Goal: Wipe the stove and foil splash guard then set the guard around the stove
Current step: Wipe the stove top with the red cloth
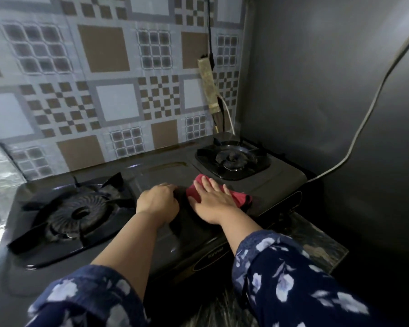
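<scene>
Stove point(165, 175): black, two burners, on the table
Right hand point(214, 200): fingers flat, pressing red cloth point(240, 199) on stove centre
Left hand point(157, 202): curled, grip contents unclear, beside cloth

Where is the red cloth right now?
The red cloth lies flat under the right hand, on the stove top between the two burners, nearer the right burner.

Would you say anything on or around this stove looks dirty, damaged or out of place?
A brownish streak lies on the stove top near the back edge, behind the red cloth; it resembles residue. Nothing else stands out.
</scene>
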Available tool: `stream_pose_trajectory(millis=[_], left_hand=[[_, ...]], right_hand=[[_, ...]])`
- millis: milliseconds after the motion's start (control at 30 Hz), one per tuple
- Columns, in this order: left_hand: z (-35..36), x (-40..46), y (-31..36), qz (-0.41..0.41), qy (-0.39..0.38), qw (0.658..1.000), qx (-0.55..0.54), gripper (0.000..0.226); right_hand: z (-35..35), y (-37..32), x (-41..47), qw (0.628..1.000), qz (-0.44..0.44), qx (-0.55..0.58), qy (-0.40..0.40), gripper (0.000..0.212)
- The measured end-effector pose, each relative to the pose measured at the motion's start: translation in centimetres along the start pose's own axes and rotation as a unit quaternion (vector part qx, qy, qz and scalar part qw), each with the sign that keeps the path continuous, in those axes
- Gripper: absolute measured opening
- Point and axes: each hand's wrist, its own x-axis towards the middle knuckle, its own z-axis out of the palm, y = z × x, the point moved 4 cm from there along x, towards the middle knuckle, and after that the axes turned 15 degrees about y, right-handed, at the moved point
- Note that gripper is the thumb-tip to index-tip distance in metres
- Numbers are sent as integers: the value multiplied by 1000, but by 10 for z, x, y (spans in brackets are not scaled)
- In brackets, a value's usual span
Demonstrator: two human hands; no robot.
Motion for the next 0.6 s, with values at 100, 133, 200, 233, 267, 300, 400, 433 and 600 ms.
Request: stream_pose_trajectory(millis=[100,133,200,233,267,300,400,433,600], left_hand=[[-4,4,-14,-8,11,1000,-1,41],[-4,6,-20,-11,13,1000,-2,41],[-5,10,-29,-15,16,1000,-4,42],[-4,12,-34,-20,19,1000,-4,43],[-4,15,-38,-21,21,1000,-5,44],[-5,17,-39,-22,22,999,-6,45],[-4,27,-43,-32,33,999,3,47],[-3,31,-45,-34,36,999,7,48],[8,59,-55,-59,51,997,21,52]], right_hand=[[6,-14,21,1000,8,-15,-2,67],[8,-21,27,1000,0,-17,-5,67],[13,-32,38,1000,-14,-21,-9,67],[15,-37,45,1000,-20,-20,-10,67],[16,-40,50,1000,-23,-17,-9,67],[18,-42,54,1000,-25,-14,-9,68],[23,-46,73,999,-40,-14,-6,68],[24,-47,80,999,-44,-14,-4,68],[31,-50,123,999,-51,1,5,70]])
